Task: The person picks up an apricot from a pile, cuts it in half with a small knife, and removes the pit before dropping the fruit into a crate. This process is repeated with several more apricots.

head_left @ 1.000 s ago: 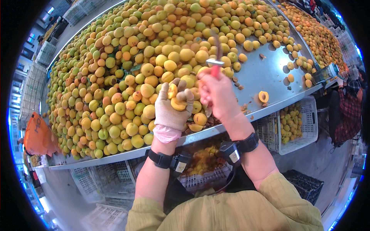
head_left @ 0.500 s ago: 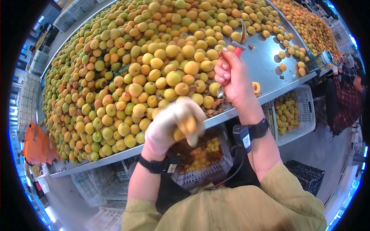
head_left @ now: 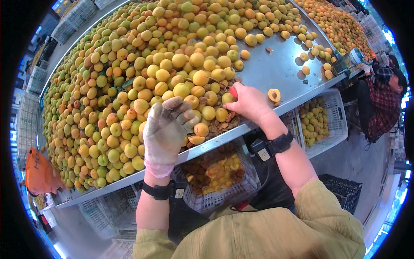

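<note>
Apricots (head_left: pixel 181 90) lie heaped on the sheet-metal table (head_left: pixel 276 64), within reach of the left hand (head_left: pixel 164 129) and right hand (head_left: pixel 250 103).

Probable hazards: the knife (head_left: pixel 233 91) could slip off round fruit and strike the gloved fingers if the hands converge; fruit near the front edge could roll off if the heap is disturbed.

Left hand: gloved, palm turned up, fingers parted and half-curled, apparently without a load.

Right hand: bare, closed around the red knife handle, beside a yellow-green apricot (head_left: pixel 227 99); contact cannot be confirmed.

Outward: brown scraps (head_left: pixel 224 125) near the table edge; to the right, a halved apricot (head_left: pixel 274 95), cut face up. Below: a white crate (head_left: pixel 202 202) containing apricot pieces.
</note>
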### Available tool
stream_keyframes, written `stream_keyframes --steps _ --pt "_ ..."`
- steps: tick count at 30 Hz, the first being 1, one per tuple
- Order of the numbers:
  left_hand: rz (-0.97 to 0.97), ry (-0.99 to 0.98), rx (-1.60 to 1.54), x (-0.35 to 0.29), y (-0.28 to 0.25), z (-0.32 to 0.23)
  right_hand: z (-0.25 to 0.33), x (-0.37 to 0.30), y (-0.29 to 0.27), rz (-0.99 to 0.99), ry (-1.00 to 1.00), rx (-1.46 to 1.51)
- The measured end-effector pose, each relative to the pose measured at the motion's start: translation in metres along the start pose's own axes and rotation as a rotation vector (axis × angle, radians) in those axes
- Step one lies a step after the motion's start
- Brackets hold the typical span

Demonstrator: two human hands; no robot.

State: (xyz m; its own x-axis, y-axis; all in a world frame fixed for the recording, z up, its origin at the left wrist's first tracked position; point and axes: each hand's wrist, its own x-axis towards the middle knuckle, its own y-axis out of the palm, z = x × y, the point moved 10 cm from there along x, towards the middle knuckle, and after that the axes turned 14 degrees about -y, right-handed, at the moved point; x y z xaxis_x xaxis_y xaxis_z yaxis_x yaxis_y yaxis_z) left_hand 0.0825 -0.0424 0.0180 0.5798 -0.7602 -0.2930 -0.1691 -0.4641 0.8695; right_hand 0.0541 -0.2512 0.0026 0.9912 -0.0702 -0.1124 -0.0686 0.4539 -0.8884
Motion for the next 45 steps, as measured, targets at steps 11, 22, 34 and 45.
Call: stream_keyframes --steps 11,22,34,45 --pt "-0.086 -0.029 0.367 0.007 0.014 0.012 0.094 -0.004 -0.021 -0.087 -0.412 1.192" --pt "-0.211 0.296 0.499 -0.021 0.018 -0.046 0.101 -0.002 -0.033 -0.379 -0.442 0.794" --pt "-0.244 0.381 0.578 -0.028 0.007 -0.064 0.113 -0.006 -0.01 -0.142 -0.48 0.551" --pt "-0.28 0.432 0.812 -0.027 0.007 -0.076 0.113 -0.005 -0.006 -0.102 -0.438 0.454"
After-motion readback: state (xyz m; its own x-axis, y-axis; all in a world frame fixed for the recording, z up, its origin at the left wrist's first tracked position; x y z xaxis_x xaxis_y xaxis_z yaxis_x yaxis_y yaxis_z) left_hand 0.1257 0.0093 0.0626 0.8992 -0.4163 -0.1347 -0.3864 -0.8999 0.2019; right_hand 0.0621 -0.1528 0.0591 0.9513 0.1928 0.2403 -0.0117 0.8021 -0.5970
